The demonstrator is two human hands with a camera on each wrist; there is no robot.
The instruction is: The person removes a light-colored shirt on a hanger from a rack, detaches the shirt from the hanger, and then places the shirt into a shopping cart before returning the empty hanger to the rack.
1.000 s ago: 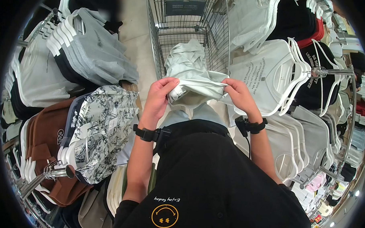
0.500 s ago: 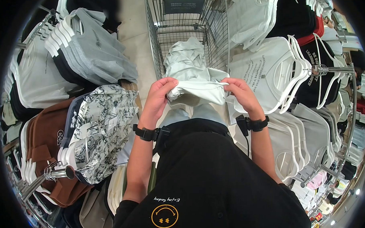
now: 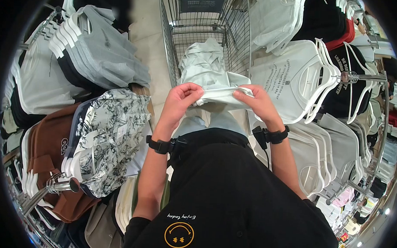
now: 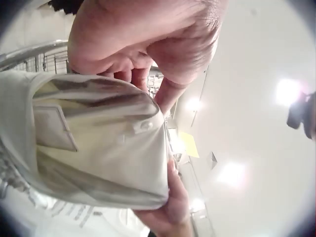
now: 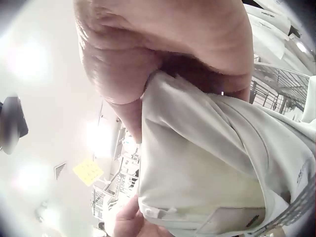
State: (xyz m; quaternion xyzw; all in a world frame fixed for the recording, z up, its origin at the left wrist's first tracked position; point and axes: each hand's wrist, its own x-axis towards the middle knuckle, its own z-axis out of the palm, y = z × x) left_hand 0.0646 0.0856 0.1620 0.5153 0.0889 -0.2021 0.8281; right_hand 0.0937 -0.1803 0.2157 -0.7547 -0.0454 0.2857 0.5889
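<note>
A crumpled pale grey-green garment lies over the near end of the shopping cart, its near edge raised in front of the waist. My left hand pinches one end of that edge between thumb and fingers. At the other end my right hand grips the cloth, thumb on top and fingers behind. Seen from the left wrist, the garment's opening shows a small round button and a rectangular patch inside. In the right wrist view, cloth runs from under the curled right fingers.
The wire cart stands straight ahead. To the left, racks hold grey shirts, a patterned shirt and brown tops. White shirts on hangers crowd the right side, along a metal rail.
My left hand has moved right and my right hand slightly left, so the two are closer together. The stretch of cloth edge between them is shorter and narrower.
</note>
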